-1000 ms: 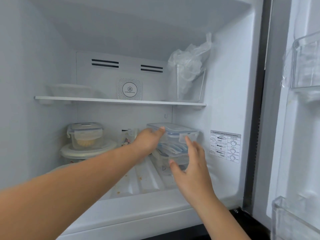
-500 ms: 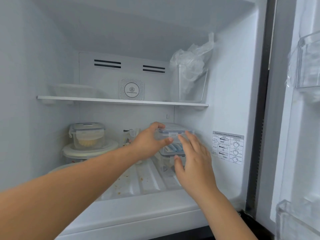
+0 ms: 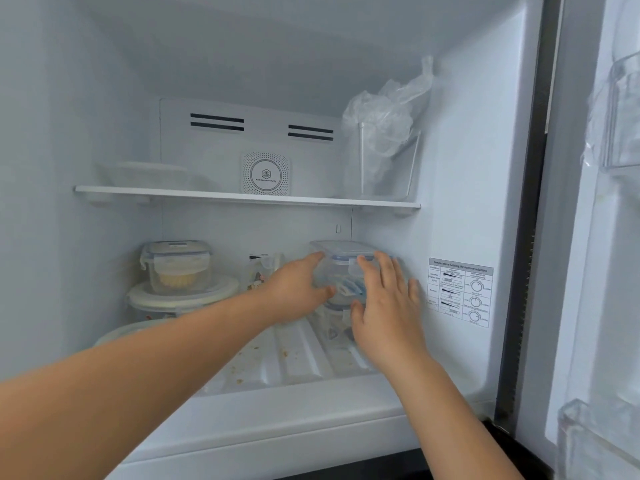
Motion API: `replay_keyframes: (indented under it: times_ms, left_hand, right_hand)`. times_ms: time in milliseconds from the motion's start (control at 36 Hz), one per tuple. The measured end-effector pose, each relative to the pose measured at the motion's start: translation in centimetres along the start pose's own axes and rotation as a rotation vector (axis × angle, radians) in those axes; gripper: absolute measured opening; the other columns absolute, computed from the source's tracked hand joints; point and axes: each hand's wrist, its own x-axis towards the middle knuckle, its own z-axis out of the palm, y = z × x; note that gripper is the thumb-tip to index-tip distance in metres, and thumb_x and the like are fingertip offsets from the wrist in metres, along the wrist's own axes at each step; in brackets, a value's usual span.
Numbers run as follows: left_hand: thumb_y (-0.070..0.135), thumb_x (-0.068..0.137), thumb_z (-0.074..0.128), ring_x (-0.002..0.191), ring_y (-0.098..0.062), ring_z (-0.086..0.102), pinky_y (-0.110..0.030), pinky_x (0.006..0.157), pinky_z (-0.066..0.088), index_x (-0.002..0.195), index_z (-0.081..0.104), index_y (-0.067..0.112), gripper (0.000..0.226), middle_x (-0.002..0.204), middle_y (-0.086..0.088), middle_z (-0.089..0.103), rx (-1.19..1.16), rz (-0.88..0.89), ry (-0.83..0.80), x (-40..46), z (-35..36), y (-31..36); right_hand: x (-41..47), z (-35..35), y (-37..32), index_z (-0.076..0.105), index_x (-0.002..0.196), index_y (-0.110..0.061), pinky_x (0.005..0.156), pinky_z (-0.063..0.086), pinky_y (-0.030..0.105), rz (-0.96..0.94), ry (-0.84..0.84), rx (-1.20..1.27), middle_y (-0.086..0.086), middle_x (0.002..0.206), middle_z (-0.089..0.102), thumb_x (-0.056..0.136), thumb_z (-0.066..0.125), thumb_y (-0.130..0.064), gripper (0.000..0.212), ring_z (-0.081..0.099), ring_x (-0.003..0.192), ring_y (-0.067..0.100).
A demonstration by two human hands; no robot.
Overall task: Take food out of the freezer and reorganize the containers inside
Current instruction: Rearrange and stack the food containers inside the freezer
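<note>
In the open freezer's lower compartment, at the back right, a clear container with a blue-sealed clip lid (image 3: 341, 252) sits on top of a second clear container (image 3: 330, 329). My left hand (image 3: 298, 292) grips the top container's left end, fingers on the lid and thumb on its front. My right hand (image 3: 386, 306) lies against its front and right side with the fingers straight and spread. Both hands hide much of the container's front.
At the left, a small clip-lid box with yellowish food (image 3: 176, 268) stands on a round cream-lidded container (image 3: 183, 296). The upper shelf (image 3: 242, 198) carries a flat white container (image 3: 149, 174) and a clear bin with plastic bags (image 3: 384, 143). Crumbs dot the ribbed floor (image 3: 277, 362). Door bins (image 3: 623, 116) stand at the right.
Both hands have closed in on the top right container. The left hand shifted from its lid to gripping its left end, and the right hand reached its front.
</note>
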Motion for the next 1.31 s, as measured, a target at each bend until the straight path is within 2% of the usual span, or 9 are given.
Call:
replay_keyframes:
  times_ms: [139,306,500,583,667,917,1056,1139,1306]
  left_hand:
    - [0.03,0.089,0.059,0.133,-0.015,0.036,-0.018,0.102,0.025,0.136,0.043,0.02,0.051,0.146,-0.001,0.038,0.176,0.093,0.064,-1.9,-2.1,-0.9]
    - [0.021,0.081,0.066,0.104,-0.016,0.059,-0.024,0.09,0.042,0.084,0.067,0.019,0.004,0.114,0.001,0.057,0.241,0.057,0.166,-3.5,-5.7,-3.1]
    - [0.027,0.076,0.073,0.082,-0.017,0.054,-0.024,0.068,0.039,0.064,0.062,0.019,0.018,0.093,0.001,0.06,0.306,-0.174,0.36,-4.5,-9.4,-5.8]
    - [0.034,0.076,0.072,0.086,-0.019,0.055,-0.024,0.071,0.039,0.069,0.063,0.019,0.019,0.091,0.002,0.057,0.317,-0.266,0.38,-5.0,-10.2,-6.8]
    - [0.033,0.076,0.072,0.107,-0.025,0.051,-0.03,0.089,0.041,0.096,0.063,0.02,0.025,0.115,-0.004,0.05,0.397,-0.295,0.406,-5.8,-10.3,-7.9]
    - [0.033,0.077,0.07,0.125,-0.035,0.04,-0.04,0.103,0.037,0.14,0.024,0.008,0.082,0.14,-0.017,0.034,0.379,-0.476,0.315,-7.9,-9.5,-8.6]
    - [0.037,0.079,0.068,0.131,-0.038,0.033,-0.042,0.105,0.034,0.147,0.001,0.004,0.1,0.147,-0.023,0.019,0.342,-0.543,0.273,-9.3,-7.9,-8.1]
    - [0.038,0.081,0.063,0.125,-0.039,0.039,-0.044,0.097,0.04,0.143,0.012,0.006,0.087,0.144,-0.021,0.023,0.316,-0.54,0.316,-10.3,-7.4,-7.8]
    - [0.046,0.09,0.045,0.104,-0.026,0.055,-0.028,0.08,0.044,0.122,0.047,0.004,0.053,0.119,-0.015,0.047,0.842,-0.455,0.26,-10.9,-7.7,-6.9]
  right_hand:
    - [0.2,0.5,0.3,0.023,0.145,-0.021,0.115,0.006,0.046,0.064,-0.048,0.011,0.005,0.158,0.004,0.09,0.049,-0.032,0.062,0.005,0.145,0.024]
    - [0.4,0.3,0.1,0.032,0.141,-0.019,0.115,0.008,0.045,0.072,-0.051,-0.003,0.007,0.158,0.009,0.093,0.043,-0.041,0.053,0.004,0.145,0.024]
    - [1.4,-0.6,-1.8,0.039,0.136,-0.021,0.115,0.011,0.046,0.029,-0.037,0.051,0.005,0.154,0.022,0.091,0.048,-0.037,0.049,0.011,0.144,0.024]
    - [1.5,-0.3,-3.2,0.04,0.136,-0.021,0.116,0.01,0.045,-0.013,-0.023,0.115,0.003,0.153,0.025,0.089,0.052,-0.036,0.051,0.015,0.143,0.023]
    - [1.7,0.0,-4.9,0.04,0.136,-0.021,0.115,0.012,0.045,-0.07,-0.036,0.176,0.002,0.151,0.029,0.089,0.053,-0.036,0.052,0.017,0.143,0.023]
    - [3.5,-0.2,-11.4,0.041,0.136,-0.022,0.107,0.03,0.036,-0.206,-0.175,0.466,0.0,0.142,0.041,0.086,0.059,-0.035,0.054,0.041,0.128,0.022]
    - [5.4,0.6,-15.5,0.037,0.137,-0.026,0.102,0.036,0.039,-0.249,-0.314,0.506,0.003,0.142,0.038,0.085,0.058,-0.032,0.056,0.045,0.124,0.028]
    - [6.5,1.7,-17.4,0.036,0.138,-0.028,0.104,0.036,0.04,-0.248,-0.396,0.514,0.005,0.143,0.036,0.084,0.058,-0.03,0.058,0.044,0.125,0.029]
    - [8.2,4.1,-20.1,0.033,0.142,-0.034,0.109,0.031,0.041,-0.236,-0.499,0.46,0.003,0.151,0.026,0.084,0.056,-0.038,0.062,0.036,0.134,0.029]
